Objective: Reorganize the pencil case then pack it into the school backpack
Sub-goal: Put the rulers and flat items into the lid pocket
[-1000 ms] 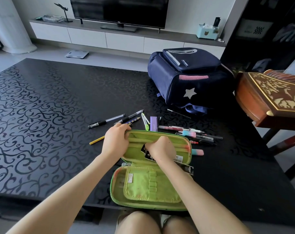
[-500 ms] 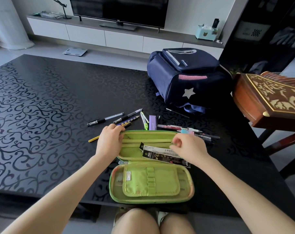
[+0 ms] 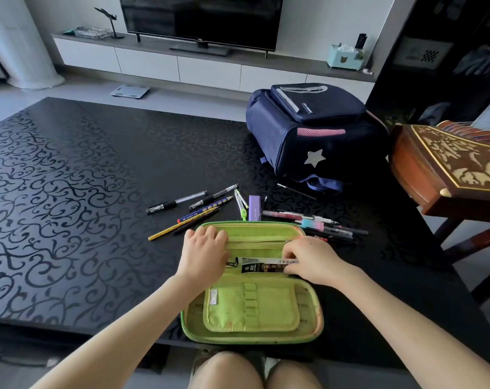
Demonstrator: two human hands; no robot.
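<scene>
Flat packet (image 3: 266, 264) now under two hands (image 3: 203, 252)

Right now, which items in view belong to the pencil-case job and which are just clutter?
Job: green pencil case, open; boxes inside; loose pens and pencils; navy backpack; left hand; right hand.

Clutter: TV; tissue box; floor scale; carved wooden piece.

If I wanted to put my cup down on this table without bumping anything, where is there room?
The table's whole left side is bare, from its left edge to the black pen. The far middle, left of the backpack, is free too. It is crowded between the open pencil case and the backpack, where pens and pencils lie scattered.
</scene>
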